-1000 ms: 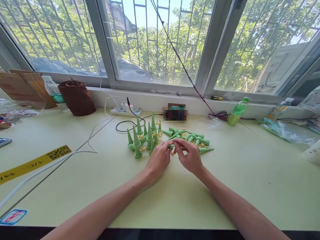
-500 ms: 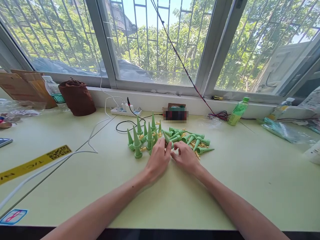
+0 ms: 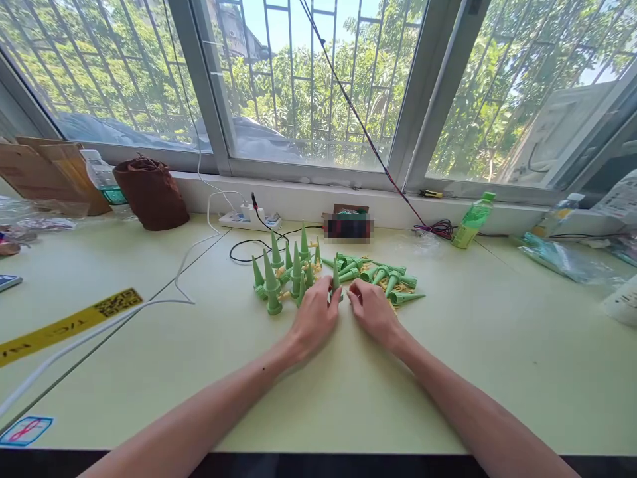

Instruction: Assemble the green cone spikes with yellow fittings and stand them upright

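My left hand (image 3: pixel 316 312) is closed around a green plastic cone-shaped spike (image 3: pixel 336 271), which stands upright with its tip pointing up. Just to its right, my right hand (image 3: pixel 372 309) has its thumb and fingers drawn together in a pinch; whatever they hold is too small or hidden to make out. Several finished-looking green spikes (image 3: pixel 272 282) with wide collars and small yellow pieces stand upright beyond my left hand. Past my right hand lies a loose pile of green spikes (image 3: pixel 393 279) mixed with small yellow plastic pieces (image 3: pixel 397 300).
A power strip (image 3: pixel 233 221) with cables runs along the wall by the window. Farther right stand a green-capped bottle (image 3: pixel 472 220) and a clear plastic bag (image 3: pixel 562 259). On the left are a brown cloth bag (image 3: pixel 150 196), a white cable (image 3: pixel 174 302) and yellow tape (image 3: pixel 74 325).
The spike in my left hand has gone from tilted to upright. My right hand has drawn slightly right, opening a small gap between the hands.
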Action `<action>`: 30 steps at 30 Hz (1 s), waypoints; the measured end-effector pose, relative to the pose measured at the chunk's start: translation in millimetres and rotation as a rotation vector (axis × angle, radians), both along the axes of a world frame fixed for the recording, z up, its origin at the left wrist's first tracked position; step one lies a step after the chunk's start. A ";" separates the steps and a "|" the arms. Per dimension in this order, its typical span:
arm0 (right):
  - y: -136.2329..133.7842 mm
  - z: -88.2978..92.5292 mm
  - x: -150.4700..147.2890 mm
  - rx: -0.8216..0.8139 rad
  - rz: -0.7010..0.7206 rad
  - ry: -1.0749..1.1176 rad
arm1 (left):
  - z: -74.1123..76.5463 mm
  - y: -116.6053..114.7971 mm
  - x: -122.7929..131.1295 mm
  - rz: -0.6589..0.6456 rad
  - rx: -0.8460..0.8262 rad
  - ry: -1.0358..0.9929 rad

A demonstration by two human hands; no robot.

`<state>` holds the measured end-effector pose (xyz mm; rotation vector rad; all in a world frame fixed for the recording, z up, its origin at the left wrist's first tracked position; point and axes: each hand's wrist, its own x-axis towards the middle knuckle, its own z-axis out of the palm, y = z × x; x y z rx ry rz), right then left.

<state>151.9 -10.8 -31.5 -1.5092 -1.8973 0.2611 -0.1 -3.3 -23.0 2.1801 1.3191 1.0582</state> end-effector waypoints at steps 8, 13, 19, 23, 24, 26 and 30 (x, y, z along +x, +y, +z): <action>-1.8 4.4 -3.6 0.107 -0.015 0.112 | -3.6 1.8 -2.1 -0.018 -0.071 0.053; -1.2 3.3 -3.4 0.098 -0.007 0.131 | -5.2 1.8 -2.3 -0.032 -0.048 0.077; -0.3 4.5 -1.7 0.095 -0.015 0.157 | -1.8 1.8 -2.5 -0.016 -0.019 0.047; -0.5 5.4 -1.6 0.095 -0.013 0.168 | -0.5 3.1 -3.4 -0.014 0.007 0.041; -0.3 5.2 -1.5 0.096 -0.015 0.167 | -0.5 3.5 -3.6 -0.014 0.014 0.040; 0.4 4.3 -1.0 0.098 -0.019 0.156 | -1.0 4.1 -3.7 -0.017 0.024 0.028; 1.8 0.8 1.0 0.082 -0.027 0.088 | -1.7 4.7 -3.2 -0.017 0.019 -0.008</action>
